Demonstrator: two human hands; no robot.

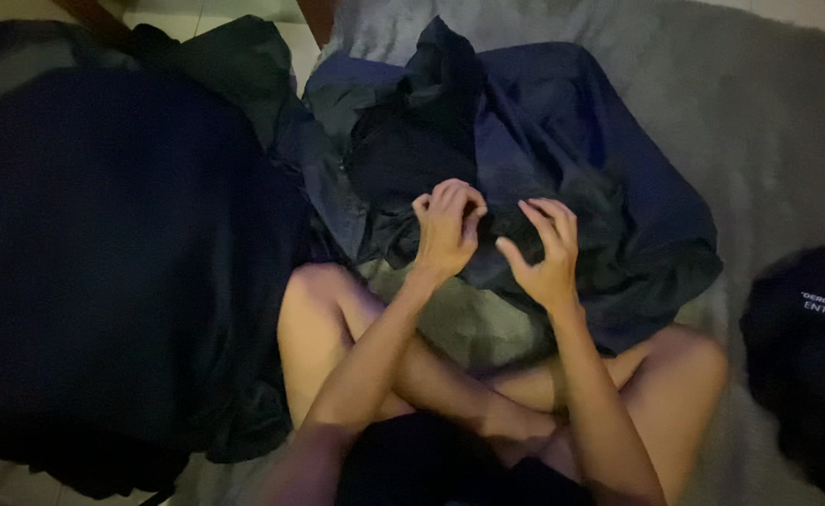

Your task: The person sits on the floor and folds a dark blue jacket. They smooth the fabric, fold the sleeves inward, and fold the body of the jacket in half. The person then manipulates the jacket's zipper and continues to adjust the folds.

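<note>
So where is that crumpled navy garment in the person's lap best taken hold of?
Judging by its pose, the navy garment is best gripped at the raised folds near the middle, where the left hand and right hand rest. Come from the person's side, above: there the fabric bunches upward, while its far edges lie flat on the grey rug.
</note>
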